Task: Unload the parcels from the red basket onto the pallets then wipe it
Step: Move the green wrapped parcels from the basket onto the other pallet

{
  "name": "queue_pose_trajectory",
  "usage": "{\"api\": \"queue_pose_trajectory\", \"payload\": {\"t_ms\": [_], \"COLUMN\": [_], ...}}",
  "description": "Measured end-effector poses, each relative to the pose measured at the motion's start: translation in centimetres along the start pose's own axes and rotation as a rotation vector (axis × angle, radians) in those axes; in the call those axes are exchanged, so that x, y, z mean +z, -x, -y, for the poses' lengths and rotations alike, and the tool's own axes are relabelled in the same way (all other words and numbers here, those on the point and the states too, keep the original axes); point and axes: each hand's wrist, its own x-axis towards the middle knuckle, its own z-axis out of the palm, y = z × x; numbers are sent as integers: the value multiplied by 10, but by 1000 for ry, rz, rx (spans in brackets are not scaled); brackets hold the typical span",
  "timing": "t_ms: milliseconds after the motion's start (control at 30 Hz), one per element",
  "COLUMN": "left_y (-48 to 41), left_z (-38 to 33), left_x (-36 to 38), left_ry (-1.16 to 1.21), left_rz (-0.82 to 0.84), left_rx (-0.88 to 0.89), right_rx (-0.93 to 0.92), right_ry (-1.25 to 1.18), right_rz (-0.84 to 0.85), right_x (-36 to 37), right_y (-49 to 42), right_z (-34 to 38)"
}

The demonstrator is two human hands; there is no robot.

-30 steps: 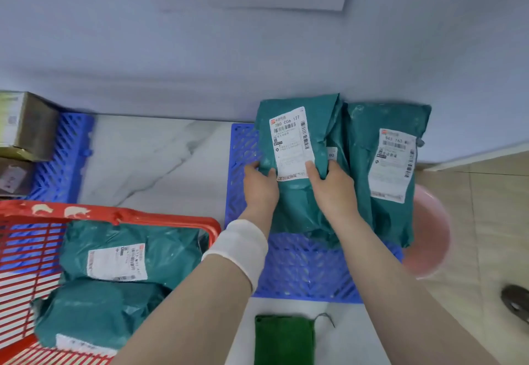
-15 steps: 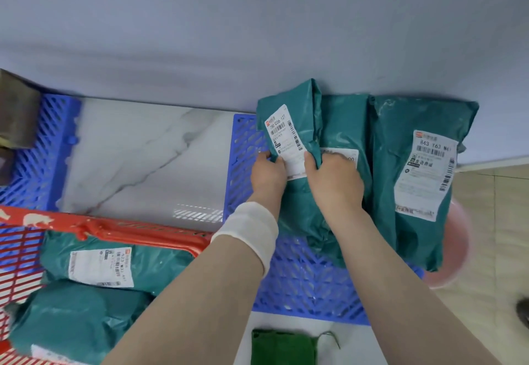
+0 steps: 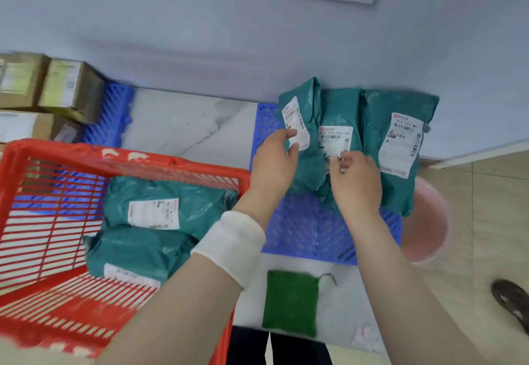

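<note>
Lying in red basket (image 3: 126, 161): two parcels (image 3: 169, 207) (teal).

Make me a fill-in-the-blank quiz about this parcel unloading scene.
The red basket holds ___ teal parcels.
On the right blue pallet, ___ upright parcels stand against the wall.
The folded cloth on the floor is ___.
The cardboard boxes sit on the ___ blue pallet.
Missing words: two, three, green, left.
</note>
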Motion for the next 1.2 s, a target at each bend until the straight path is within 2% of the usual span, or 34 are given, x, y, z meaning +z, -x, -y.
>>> {"api": "queue_pose_trajectory", "payload": {"t_ms": [167, 567, 700, 867, 1000, 1200], "left_y": [70, 138, 148, 158, 156, 144], "left_z": [22, 119, 161, 204, 235, 276], "left_x": [-50, -171, -202, -228, -249, -285], "left_ry": [-175, -628, -789, -821, -805, -822], "left_rz": [19, 138, 210, 318, 383, 472], "left_rx": [214, 475, 423, 241, 182, 176], "right_rx": [-126, -361, -352, -219, -123, -22], "right_ry": [1, 286, 290, 324, 290, 282], "right_rz": [-24, -76, -26, 274, 388, 403], "right_x": [-12, 53, 76, 101, 117, 141], "right_y": [81, 235, 268, 291, 301, 307], "right_z": [29, 110, 111, 104, 109, 142]}}
